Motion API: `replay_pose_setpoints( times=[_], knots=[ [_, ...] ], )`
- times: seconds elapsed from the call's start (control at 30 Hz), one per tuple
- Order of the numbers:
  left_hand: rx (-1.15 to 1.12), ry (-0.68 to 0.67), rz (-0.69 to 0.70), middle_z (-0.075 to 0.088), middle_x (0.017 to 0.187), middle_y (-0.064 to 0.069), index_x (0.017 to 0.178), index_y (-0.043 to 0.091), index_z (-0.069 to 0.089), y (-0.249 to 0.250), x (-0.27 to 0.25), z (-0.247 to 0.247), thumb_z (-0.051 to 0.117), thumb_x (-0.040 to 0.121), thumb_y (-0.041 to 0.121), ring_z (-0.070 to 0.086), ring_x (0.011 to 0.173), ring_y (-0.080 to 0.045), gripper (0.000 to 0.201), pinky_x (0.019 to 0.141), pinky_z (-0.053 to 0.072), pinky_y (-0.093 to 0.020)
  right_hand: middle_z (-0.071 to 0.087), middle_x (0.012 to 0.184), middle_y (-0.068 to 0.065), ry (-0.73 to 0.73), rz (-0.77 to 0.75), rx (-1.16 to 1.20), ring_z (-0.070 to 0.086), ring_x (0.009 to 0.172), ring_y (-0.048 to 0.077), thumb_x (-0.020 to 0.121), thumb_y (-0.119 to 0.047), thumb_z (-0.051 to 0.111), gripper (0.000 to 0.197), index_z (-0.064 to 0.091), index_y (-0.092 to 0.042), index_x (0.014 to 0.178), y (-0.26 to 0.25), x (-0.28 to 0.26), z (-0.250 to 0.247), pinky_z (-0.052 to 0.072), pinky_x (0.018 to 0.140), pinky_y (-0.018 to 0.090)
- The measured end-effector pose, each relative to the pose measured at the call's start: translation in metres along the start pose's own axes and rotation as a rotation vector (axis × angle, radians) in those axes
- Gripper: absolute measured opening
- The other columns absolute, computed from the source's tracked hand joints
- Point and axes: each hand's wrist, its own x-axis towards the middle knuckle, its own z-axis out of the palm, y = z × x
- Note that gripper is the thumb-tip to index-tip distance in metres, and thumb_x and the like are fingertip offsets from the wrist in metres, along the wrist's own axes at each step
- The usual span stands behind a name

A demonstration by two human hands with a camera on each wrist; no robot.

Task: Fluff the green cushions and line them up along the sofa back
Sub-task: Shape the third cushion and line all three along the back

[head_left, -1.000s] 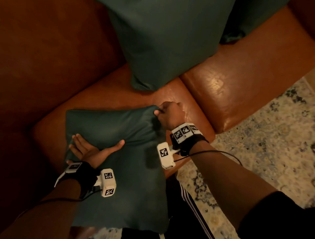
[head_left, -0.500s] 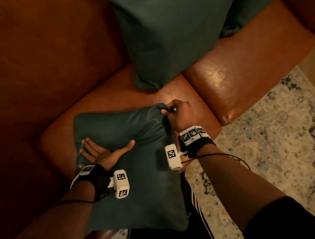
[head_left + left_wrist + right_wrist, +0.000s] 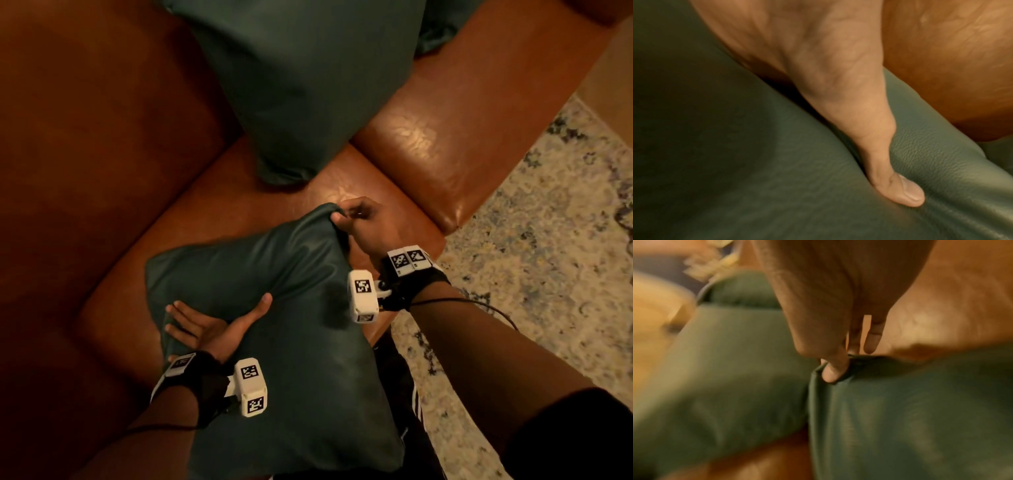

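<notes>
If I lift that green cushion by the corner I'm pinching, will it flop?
Probably. The green cushion dents deeply under the left hand, so it seems soft. Held only at the corner by the right hand, it would likely sag. Its smooth, leather-like cover may be slippery.

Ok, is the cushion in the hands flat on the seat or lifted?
Partly lifted. The right hand pinches the near cushion by its far corner, raised; the left hand presses flat on it.

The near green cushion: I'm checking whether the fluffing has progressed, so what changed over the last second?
The near green cushion has bunched up, its far right corner lifted by the right hand, which still pinches it. The left hand still presses flat, denting it. The far cushion stayed leaning on the sofa.
</notes>
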Motion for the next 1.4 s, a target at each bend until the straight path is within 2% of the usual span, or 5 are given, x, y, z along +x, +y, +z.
replay_pose_setpoints(
  times=[0.23,0.57,0.8,0.93,1.4],
  knots=[
    [-0.012,-0.002,0.005,-0.040,0.170,0.008,0.162,0.020,-0.035,-0.001,0.003,0.000,0.056,0.006,0.113,-0.031,0.161,-0.028,0.204,0.129,-0.009,-0.065,0.072,0.083,0.004,-0.116,0.587,0.441,0.064,0.072,0.018,0.096,-0.034,0.069,0.022,0.075,-0.012,0.097,0.005,0.010,0.005,0.047,0.068,0.029],
    [-0.014,0.025,0.015,-0.039,0.171,0.010,0.163,0.020,-0.033,-0.002,0.004,0.002,0.055,0.007,0.114,-0.030,0.162,-0.026,0.202,0.129,-0.007,-0.066,0.075,0.083,0.006,-0.062,0.407,0.363,0.068,0.061,0.017,0.095,0.003,0.070,0.027,0.070,-0.013,0.117,-0.001,0.009,0.021,0.057,0.053,0.026],
    [-0.005,0.072,0.013,-0.032,0.174,0.009,0.166,0.019,-0.028,-0.007,0.003,0.003,0.056,0.010,0.113,-0.025,0.163,-0.027,0.201,0.130,-0.006,-0.064,0.075,0.130,-0.006,-0.109,0.274,-0.127,0.066,0.128,0.024,0.086,-0.091,0.046,0.065,0.070,-0.047,0.126,0.013,-0.018,0.013,0.046,0.119,0.050],
    [-0.013,0.166,0.040,-0.020,0.178,0.002,0.168,0.016,-0.020,-0.009,-0.006,0.009,0.052,0.014,0.115,-0.017,0.165,-0.029,0.197,0.131,-0.004,-0.062,0.040,0.164,-0.017,-0.230,0.053,-0.255,0.027,0.156,0.004,0.107,-0.065,0.041,0.056,0.050,-0.040,0.156,0.029,-0.107,-0.014,0.009,0.133,0.026],
    [0.090,0.217,0.031,0.027,0.174,-0.020,0.169,0.007,0.025,-0.016,-0.064,-0.010,0.055,0.055,0.110,0.033,0.159,-0.039,0.157,0.131,0.023,-0.051,0.081,0.113,-0.008,-0.308,0.365,-0.408,0.077,0.101,0.011,0.053,-0.101,0.067,0.085,0.075,-0.038,0.109,0.109,-0.247,-0.108,0.062,0.097,0.040]
  ],
)
